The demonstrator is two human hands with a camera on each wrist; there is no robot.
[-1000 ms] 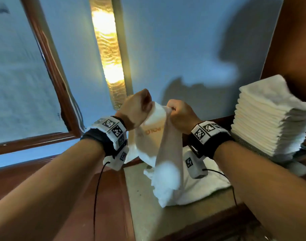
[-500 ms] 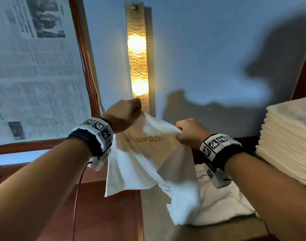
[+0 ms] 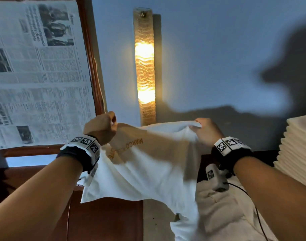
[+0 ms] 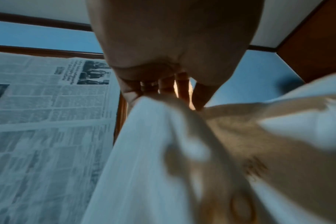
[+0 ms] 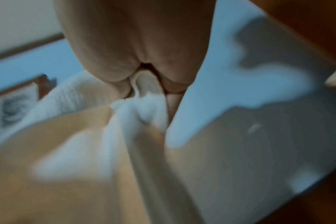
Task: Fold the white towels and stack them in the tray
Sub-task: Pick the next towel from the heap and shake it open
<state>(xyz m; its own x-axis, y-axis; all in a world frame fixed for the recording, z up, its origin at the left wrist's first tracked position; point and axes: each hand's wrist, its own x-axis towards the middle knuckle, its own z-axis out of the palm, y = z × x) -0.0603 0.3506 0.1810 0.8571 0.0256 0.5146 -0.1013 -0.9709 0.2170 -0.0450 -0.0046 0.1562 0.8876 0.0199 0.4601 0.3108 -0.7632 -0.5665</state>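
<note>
Head view is showing both hands raised in front of the wall, each gripping one top corner of a white towel (image 3: 148,171). Left hand (image 3: 101,129) is curling into a fist, fingers closed tight on the towel's left corner; left wrist view is confirming it, fingers (image 4: 164,87) bunching together over the cloth edge, thumb pressing from the other side. Right hand (image 3: 207,133) is pinching the right corner, cloth folding over the knuckles; right wrist view is blurry but is showing a fold of fabric squeezed between thumb and fingers (image 5: 171,97). Towel is hanging spread between the two hands, top edge sagging slightly, body draping down and toward the camera with creases running diagonally. Gold embroidered lettering is showing near the upper left, partly creased, reading roughly "MARCO" plus more that I can't make out. Lower edge is hanging free over the wooden surface (image 3: 105,221) on the left and over a loose heap of white towels (image 3: 223,211) lying lower right. Stack of folded towels (image 3: 298,153) is sitting at the right edge, well apart from the hands. Wall lamp (image 3: 145,66) is glowing behind, framed newspaper (image 3: 37,72) hanging at left.
</note>
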